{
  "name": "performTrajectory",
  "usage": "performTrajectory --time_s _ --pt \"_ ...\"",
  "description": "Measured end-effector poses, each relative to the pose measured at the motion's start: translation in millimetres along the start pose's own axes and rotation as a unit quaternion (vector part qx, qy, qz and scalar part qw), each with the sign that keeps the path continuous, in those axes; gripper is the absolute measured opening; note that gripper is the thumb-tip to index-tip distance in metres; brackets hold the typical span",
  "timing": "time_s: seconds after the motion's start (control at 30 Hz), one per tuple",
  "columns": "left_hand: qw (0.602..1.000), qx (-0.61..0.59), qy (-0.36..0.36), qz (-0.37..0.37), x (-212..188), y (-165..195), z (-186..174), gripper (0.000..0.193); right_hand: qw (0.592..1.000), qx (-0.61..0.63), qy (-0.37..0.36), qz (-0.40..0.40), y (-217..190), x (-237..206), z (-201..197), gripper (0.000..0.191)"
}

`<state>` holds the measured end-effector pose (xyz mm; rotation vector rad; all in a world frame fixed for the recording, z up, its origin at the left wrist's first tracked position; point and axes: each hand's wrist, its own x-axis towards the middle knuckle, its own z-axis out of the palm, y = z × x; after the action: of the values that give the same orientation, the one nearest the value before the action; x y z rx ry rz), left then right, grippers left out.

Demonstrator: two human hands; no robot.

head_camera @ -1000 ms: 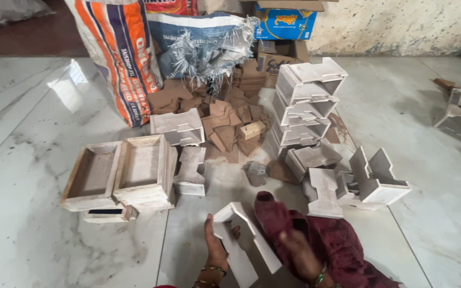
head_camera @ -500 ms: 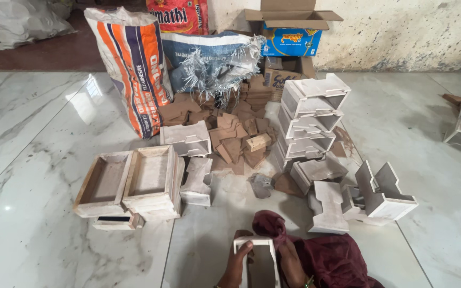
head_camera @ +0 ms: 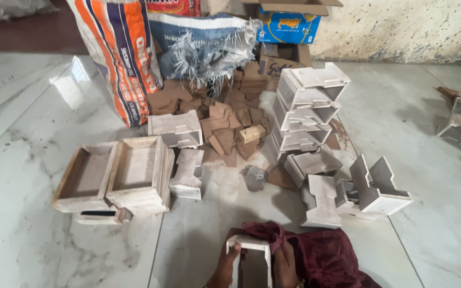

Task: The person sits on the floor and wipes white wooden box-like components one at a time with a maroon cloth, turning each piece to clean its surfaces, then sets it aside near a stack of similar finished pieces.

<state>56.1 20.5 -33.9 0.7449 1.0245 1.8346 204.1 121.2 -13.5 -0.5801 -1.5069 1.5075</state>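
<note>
**A:** Bottom centre of the frame: the left hand (head_camera: 224, 266) and the right hand (head_camera: 285, 265) were clamped on the two long sides of a small whitewashed box frame (head_camera: 249, 260), fingers curled over its edges, holding it just above a maroon cloth (head_camera: 316, 253).

**B:** And how did that frame look to handle?

**A:** Stiff and light, I'd judge — thin board walls, open in the middle, painted matte, so not slippery. The corners looked the weak spot; gripping the long side walls, as both hands did, seemed the safe hold.

**B:** What lay beyond it?

**A:** Up and to the right, an I-shaped white piece (head_camera: 321, 200) on the marble floor (head_camera: 444, 176), just beside an open angled unit (head_camera: 377, 186). At left centre, two shallow trays (head_camera: 116, 173) touching side by side. Higher, mid-frame, a stack of white frames (head_camera: 308, 106) next to a heap of brown offcuts (head_camera: 228, 120). At the top, a striped sack (head_camera: 121, 50) and a blue carton (head_camera: 289, 24).
</note>
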Motion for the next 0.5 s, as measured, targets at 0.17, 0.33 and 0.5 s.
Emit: performTrajectory --time_s 0.17,0.33,0.5 --pt "1.000 -0.014 -0.007 -0.010 -2 24 7 0.054 0.986 -0.155 0.007 -0.057 9 10 -12 0.040" --pt "0.994 0.098 0.001 -0.058 -4 37 7 0.045 0.955 -0.277 -0.002 -0.108 18 -8 -24 0.038" --pt "0.995 0.051 0.017 -0.090 -14 40 9 0.053 0.977 -0.189 -0.027 -0.095 18 -20 -24 0.047"
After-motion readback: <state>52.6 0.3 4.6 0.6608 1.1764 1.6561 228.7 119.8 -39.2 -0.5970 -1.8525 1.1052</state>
